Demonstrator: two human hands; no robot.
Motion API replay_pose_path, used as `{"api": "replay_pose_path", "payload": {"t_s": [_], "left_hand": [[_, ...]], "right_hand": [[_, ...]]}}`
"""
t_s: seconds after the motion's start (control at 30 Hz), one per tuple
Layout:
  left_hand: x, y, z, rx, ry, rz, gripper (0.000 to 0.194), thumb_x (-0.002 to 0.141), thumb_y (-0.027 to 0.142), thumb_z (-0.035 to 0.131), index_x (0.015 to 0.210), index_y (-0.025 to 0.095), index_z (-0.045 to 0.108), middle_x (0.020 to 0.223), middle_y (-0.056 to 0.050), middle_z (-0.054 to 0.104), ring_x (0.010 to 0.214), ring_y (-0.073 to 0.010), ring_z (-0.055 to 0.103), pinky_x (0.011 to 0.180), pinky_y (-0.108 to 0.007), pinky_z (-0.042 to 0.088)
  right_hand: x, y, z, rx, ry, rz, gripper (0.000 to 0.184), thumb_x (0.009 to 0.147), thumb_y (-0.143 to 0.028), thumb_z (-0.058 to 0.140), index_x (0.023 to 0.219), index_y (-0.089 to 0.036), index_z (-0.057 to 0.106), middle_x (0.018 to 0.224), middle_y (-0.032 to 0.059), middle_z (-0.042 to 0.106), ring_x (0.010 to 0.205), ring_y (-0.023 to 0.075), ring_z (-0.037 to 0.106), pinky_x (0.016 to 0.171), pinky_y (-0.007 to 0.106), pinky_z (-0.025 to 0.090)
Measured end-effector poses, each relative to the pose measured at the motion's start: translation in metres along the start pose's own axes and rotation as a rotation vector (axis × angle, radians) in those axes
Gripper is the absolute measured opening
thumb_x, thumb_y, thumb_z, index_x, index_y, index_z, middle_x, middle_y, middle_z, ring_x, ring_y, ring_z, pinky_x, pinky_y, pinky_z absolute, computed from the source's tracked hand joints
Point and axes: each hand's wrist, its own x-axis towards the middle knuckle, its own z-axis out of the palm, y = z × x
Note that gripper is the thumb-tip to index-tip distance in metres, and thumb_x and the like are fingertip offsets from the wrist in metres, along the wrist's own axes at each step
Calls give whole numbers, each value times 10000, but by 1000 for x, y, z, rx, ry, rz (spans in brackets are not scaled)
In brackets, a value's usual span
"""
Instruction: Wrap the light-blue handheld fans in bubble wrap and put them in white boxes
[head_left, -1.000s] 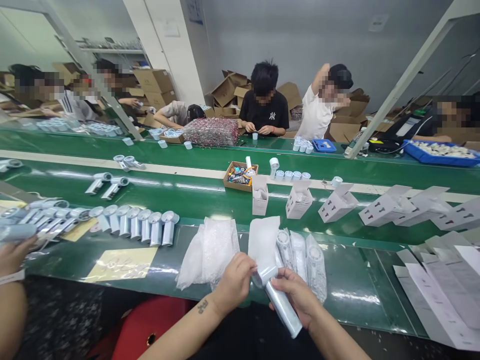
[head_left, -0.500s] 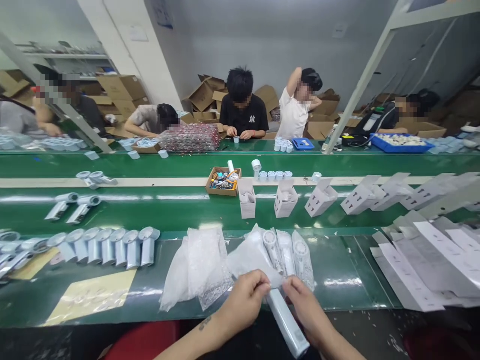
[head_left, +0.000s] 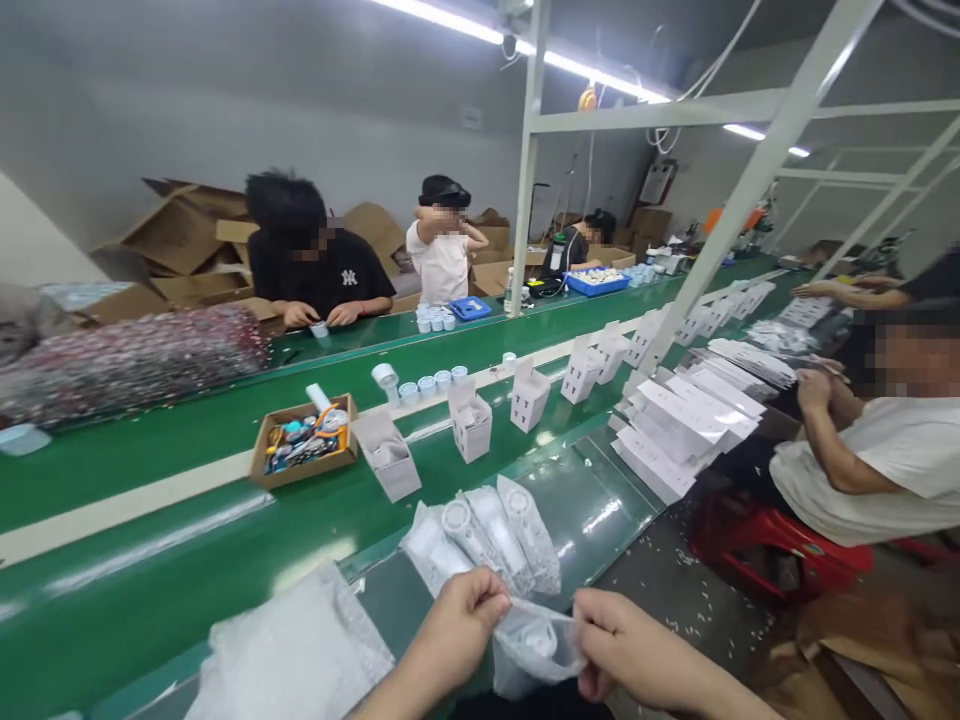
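Observation:
Near the bottom centre, a translucent bubble-wrap bag point(head_left: 529, 675) hangs between my two hands, its mouth stretched apart. My left hand point(head_left: 466, 618) pinches the left edge of that mouth. On the opposite edge, my right hand point(head_left: 619, 640) has its fingers closed on the plastic. A pale rounded device point(head_left: 536, 635) shows inside the bag; the rest of it is blurred by the plastic. Just beyond my hands lie several bagged devices point(head_left: 491, 535) with round heads, side by side. To the left is a pile of bubble-wrap bags point(head_left: 292, 645).
Open white boxes point(head_left: 471, 422) stand in a row along the green conveyor point(head_left: 187, 540). A cardboard tray point(head_left: 304, 440) holds mixed small parts. Flat white cartons point(head_left: 682, 425) are stacked at right, near a seated co-worker point(head_left: 862, 450). Other people sit across the line.
The view has swung right. The device's handle, sticking out of the bag before, no longer shows; the bag now hangs low with its mouth spread between both hands.

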Motion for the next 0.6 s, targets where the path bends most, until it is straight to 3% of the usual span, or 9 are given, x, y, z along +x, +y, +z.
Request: {"api": "replay_pose_path", "payload": {"t_s": [0.07,0.2,0.27,0.37,0.43,0.47,0.53,0.6], "left_hand": [[4,15,-2,-67,-24,28,324,671,499,607,636,184,544,589,37,436,613,-140,391,613,-261,332],[16,52,-7,-55,26,109,416,691,582,638,623,175,581,589,15,480,605,-144,427,590,-251,360],[28,63,-8,-32,33,151,418,750,591,610,694,178,643,632,-9,543,623,-159,484,596,-254,402],[59,66,1,4,123,330,458,746,593,641,1038,245,700,949,-85,679,860,-255,618,715,-318,502],[86,62,16,43,147,444,612,660,567,737,1200,291,656,1201,-121,655,1092,-335,596,861,-393,512],[100,59,27,68,129,474,654,626,538,774,1222,299,652,1258,-126,639,1151,-354,576,921,-417,497],[126,52,48,124,112,477,570,655,471,775,1191,303,678,1239,-114,666,1151,-338,595,982,-416,474],[148,47,66,179,218,445,395,748,445,696,1114,297,711,1155,-91,710,1073,-301,640,962,-378,491]], "right_hand": [[-5,-4,-16,27,26,-52,129,812,-301,460,716,-215,452,631,-24,565,617,139,568,610,251,442],[-4,-20,-58,-107,58,-326,160,815,-289,524,680,-204,510,918,27,578,894,181,556,827,312,435],[5,-26,-77,83,53,-390,186,777,-307,579,643,-200,506,1129,61,564,1061,220,533,912,344,419],[30,-29,-94,581,-42,-317,229,692,-390,655,681,-193,538,1178,85,586,894,205,598,779,356,485],[49,-29,-103,780,-88,-260,280,648,-425,682,701,-196,531,974,55,636,682,148,570,656,322,487],[57,-30,-111,784,-98,-259,296,649,-441,684,690,-200,519,843,24,628,625,132,544,626,303,477],[70,-34,-137,586,-129,-337,303,709,-472,656,668,-206,516,698,-12,589,624,138,542,622,283,465],[83,-42,-180,164,-53,-454,256,780,-467,633,770,-212,605,798,11,642,755,177,593,718,315,480]]}}
